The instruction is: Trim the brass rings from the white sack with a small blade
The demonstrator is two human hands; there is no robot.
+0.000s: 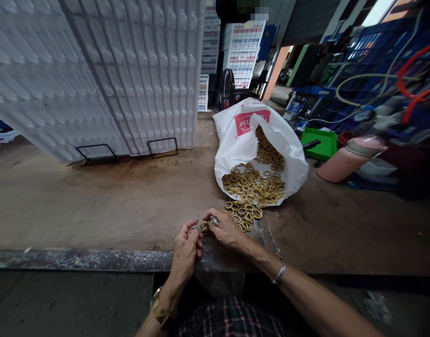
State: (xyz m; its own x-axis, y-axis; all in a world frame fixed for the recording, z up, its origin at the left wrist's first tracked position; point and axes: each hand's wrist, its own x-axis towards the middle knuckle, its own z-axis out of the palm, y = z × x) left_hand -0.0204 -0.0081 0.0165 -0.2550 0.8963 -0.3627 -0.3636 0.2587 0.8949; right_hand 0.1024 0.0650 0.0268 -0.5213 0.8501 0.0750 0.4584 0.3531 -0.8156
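A white plastic bag (pixel 239 140) lies open on the worn table (pixel 95 201), spilling several brass rings (pixel 253 185). A small heap of the same rings (pixel 245 215) sits just in front of the bag's mouth. My left hand (pixel 185 248) and my right hand (pixel 225 229) meet near the table's front edge, both pinched together on a brass ring (pixel 204 228) held between them. My right fingers also grip a small silvery piece (pixel 215 220) that I cannot make out. A gold watch is on my left wrist, a silver bangle on my right.
Stacks of white moulded trays (pixel 95 70) lean at the back left on black wire stands. A pink cylinder (pixel 344 159) and a green bin (pixel 318 142) lie right of the bag. Blue racks with hoses fill the right. A crumpled clear plastic bag (pixel 218 276) hangs over the front edge.
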